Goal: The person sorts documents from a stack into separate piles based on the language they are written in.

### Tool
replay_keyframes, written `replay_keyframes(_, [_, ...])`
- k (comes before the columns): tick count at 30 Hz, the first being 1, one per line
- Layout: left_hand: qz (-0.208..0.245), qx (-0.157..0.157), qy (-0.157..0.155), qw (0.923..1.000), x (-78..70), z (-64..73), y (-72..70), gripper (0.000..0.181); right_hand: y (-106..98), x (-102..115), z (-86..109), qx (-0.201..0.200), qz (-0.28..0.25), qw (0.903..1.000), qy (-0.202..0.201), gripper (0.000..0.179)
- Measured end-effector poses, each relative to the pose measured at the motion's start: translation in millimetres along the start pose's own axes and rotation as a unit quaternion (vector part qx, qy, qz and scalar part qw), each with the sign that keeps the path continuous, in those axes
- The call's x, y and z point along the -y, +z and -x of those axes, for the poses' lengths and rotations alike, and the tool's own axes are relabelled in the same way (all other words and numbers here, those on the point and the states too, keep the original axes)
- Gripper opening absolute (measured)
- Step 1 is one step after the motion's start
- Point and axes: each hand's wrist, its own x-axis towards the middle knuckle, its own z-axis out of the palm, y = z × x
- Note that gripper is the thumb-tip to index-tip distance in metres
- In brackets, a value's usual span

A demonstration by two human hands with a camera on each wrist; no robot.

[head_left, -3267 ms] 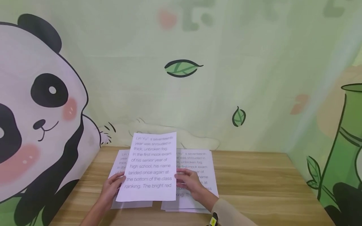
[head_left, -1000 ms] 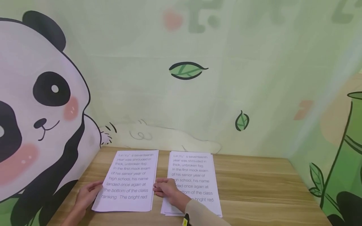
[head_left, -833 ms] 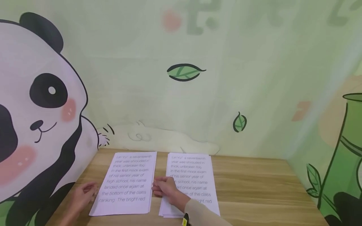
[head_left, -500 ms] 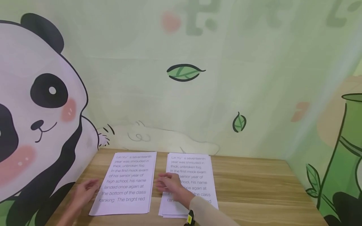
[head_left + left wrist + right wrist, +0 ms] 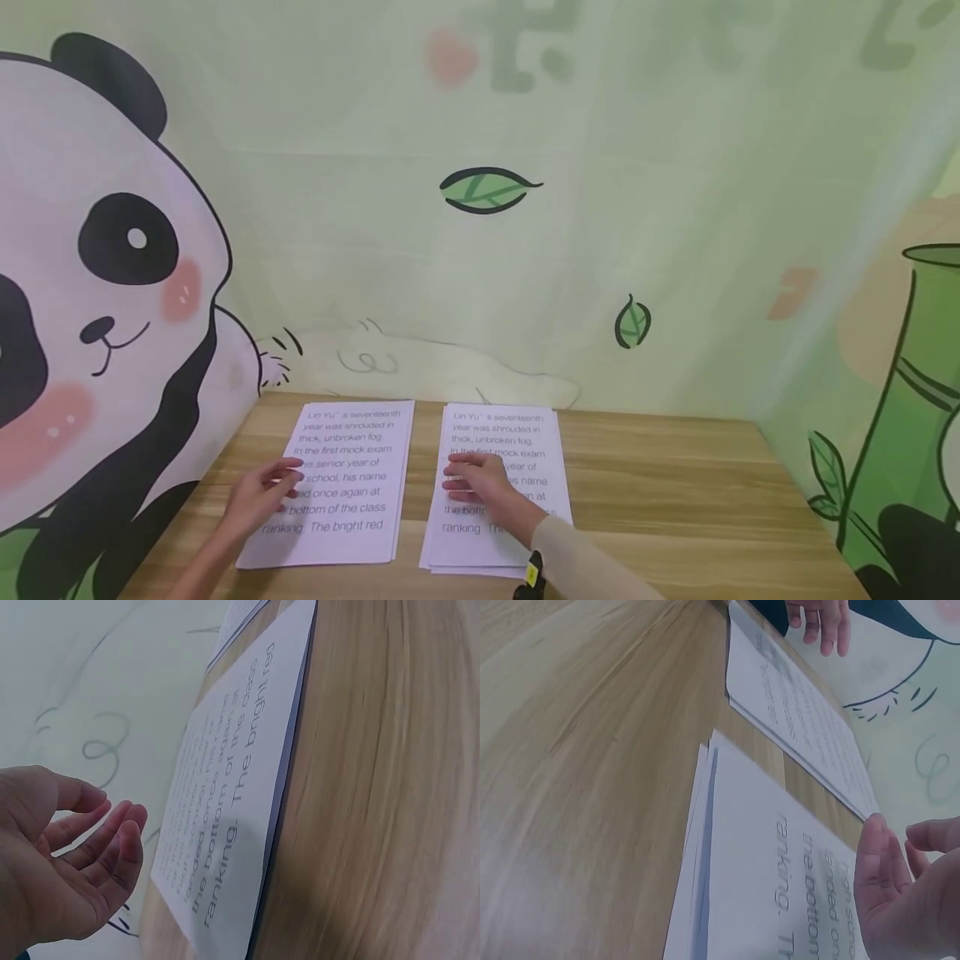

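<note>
Two stacks of white printed paper lie side by side on a wooden table. Over the left edge of the left stack hovers my left hand, fingers loosely bent and holding nothing. In the left wrist view that hand shows a gap between thumb and fingers, apart from the sheets. My right hand is above the right stack, covering part of its text, also holding nothing. The right wrist view shows its fingers relaxed above the top sheet. Sheet edges in the right stack are slightly uneven.
The wooden table stretches to the right of the stacks. A narrow strip of wood separates the two stacks. Behind stands a pale green backdrop printed with a panda, leaves and bamboo. A yellow-marked black band sits on the right wrist.
The sheet held up between both hands earlier was set onto the left stack. Both hands have let go; the left rose over that stack and the right drew back over the right one.
</note>
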Motion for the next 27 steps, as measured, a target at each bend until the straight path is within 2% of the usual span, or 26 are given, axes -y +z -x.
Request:
replay_keyframes(9, [0.067,0.053,-0.003,0.9963,-16.9,-0.9,19.3,0.039,-22.3,-6.6,6.7,-0.027,0.011,0.9996,0.004,0.034])
replay_keyframes(16, [0.069,0.084,0.004,0.9941,-29.7,-4.2,32.8,0.039,-37.1,-5.1,14.9,-0.031,0.029,0.9989,-0.021,0.035])
replay_keyframes(21, [0.084,0.107,0.006,0.9907,-41.1,-6.9,52.1,0.038,-61.0,-2.4,20.5,-0.044,0.039,0.9978,-0.032,0.036])
replay_keyframes(27, [0.100,0.133,0.013,0.9859,-52.6,-8.1,82.9,0.036,-100.6,-10.2,25.1,-0.069,0.044,0.9961,-0.031,0.037])
